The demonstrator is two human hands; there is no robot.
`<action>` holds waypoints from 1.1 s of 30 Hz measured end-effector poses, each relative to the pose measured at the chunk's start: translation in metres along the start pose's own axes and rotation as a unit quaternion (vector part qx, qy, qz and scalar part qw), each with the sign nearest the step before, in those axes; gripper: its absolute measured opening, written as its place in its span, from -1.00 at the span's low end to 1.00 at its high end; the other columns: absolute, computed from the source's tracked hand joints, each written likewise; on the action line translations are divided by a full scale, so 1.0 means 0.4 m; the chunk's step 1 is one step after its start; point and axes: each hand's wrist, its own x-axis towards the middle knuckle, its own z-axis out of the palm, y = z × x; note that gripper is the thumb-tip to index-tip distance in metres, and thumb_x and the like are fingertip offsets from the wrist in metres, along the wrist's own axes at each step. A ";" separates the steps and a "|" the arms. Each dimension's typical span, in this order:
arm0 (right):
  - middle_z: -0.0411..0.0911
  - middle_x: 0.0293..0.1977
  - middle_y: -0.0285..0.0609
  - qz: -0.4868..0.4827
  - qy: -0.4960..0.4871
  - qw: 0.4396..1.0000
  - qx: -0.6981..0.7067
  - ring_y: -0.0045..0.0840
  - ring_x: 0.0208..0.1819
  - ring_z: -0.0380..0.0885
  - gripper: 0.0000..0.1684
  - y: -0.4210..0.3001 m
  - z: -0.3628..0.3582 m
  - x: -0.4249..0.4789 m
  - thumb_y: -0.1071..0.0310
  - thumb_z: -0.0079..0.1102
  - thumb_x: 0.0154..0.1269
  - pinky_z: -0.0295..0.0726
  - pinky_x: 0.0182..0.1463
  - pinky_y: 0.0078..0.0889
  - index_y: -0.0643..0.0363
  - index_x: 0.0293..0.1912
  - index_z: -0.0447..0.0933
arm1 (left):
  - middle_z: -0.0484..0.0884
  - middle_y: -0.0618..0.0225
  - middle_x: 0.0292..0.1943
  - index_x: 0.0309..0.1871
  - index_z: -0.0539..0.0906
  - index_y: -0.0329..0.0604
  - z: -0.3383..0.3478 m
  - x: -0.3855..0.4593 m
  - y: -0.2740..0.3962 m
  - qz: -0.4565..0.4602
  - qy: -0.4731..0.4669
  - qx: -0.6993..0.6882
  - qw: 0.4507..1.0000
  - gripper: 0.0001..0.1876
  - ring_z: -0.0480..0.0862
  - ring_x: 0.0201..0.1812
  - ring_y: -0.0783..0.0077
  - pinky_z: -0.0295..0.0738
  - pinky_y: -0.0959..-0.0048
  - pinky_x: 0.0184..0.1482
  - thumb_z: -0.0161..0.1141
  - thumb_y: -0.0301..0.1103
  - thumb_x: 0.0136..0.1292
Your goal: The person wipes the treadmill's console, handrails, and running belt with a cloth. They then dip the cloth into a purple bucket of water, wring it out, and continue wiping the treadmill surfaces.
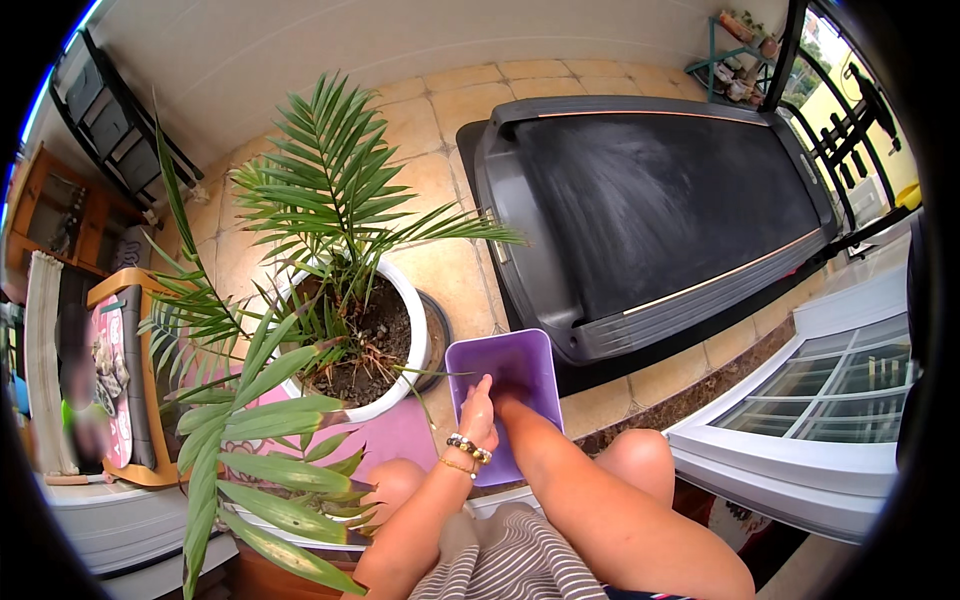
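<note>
A purple plastic bin (pixel 553 375) stands before me between my knees, its mouth tilted up towards me. My left hand (pixel 478 412), with beaded bracelets at the wrist, is over the bin's left side. Its fingers point away from me and I see nothing in them. My right hand (pixel 511 391) reaches down inside the bin, dark and blurred, so its fingers and anything in them are hidden. Just left of the bin is a white round pot (pixel 421 330) of dark soil (pixel 367 360) with a palm plant (pixel 337 172). One thin leaf tip crosses the bin's rim.
A treadmill (pixel 660 210) lies ahead to the right on tiled floor (pixel 405 127). A white-framed glazed window sash (pixel 810 420) juts in at the right. Broad palm leaves (pixel 277 427) hang close on my left. Beyond are a wooden chair (pixel 150 375) and a folded step ladder (pixel 112 112).
</note>
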 end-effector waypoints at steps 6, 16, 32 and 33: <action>0.36 0.17 -0.03 -0.046 -0.134 0.940 0.311 -0.27 0.17 0.40 -0.35 0.090 -0.143 -0.054 0.00 0.13 0.14 0.40 0.18 -0.26 0.17 0.15 0.40 | -0.15 0.14 0.45 0.40 -0.05 -0.19 0.008 -0.029 0.011 -0.040 0.020 -0.028 0.999 -0.20 -0.21 0.44 0.07 -0.48 -0.05 0.34 -0.15 0.18 0.28; 0.35 -0.30 -0.17 -0.155 -0.030 0.645 0.748 -0.55 -0.21 0.33 -0.70 0.306 -0.410 -0.361 0.34 0.02 0.07 0.38 -0.07 -0.41 0.21 -0.18 0.27 | 0.55 0.09 0.01 0.05 0.48 -0.24 -0.066 0.206 -0.068 -0.060 -0.394 -0.330 0.856 -0.46 0.52 0.04 0.07 0.38 0.15 0.14 -0.41 -0.05 0.34; 0.16 0.11 0.50 0.023 -0.036 0.833 0.552 0.17 0.14 0.29 -0.26 0.191 -0.333 -0.168 0.21 0.01 0.23 0.31 0.21 -0.08 0.39 0.25 -0.04 | 0.48 0.26 0.15 0.20 0.41 -0.05 0.010 -0.017 -0.040 -0.095 -0.276 -0.344 0.892 -0.50 0.46 0.16 0.23 0.26 0.33 0.25 -0.41 -0.14 0.33; 0.16 0.11 0.50 0.001 -0.035 0.856 0.515 0.19 0.14 0.28 -0.28 0.193 -0.324 -0.161 0.20 -0.01 0.24 0.29 0.22 -0.05 0.40 0.25 0.00 | 0.50 0.26 0.13 0.19 0.43 -0.06 0.017 -0.020 -0.039 -0.095 -0.258 -0.325 0.905 -0.49 0.48 0.14 0.23 0.28 0.33 0.24 -0.44 -0.15 0.34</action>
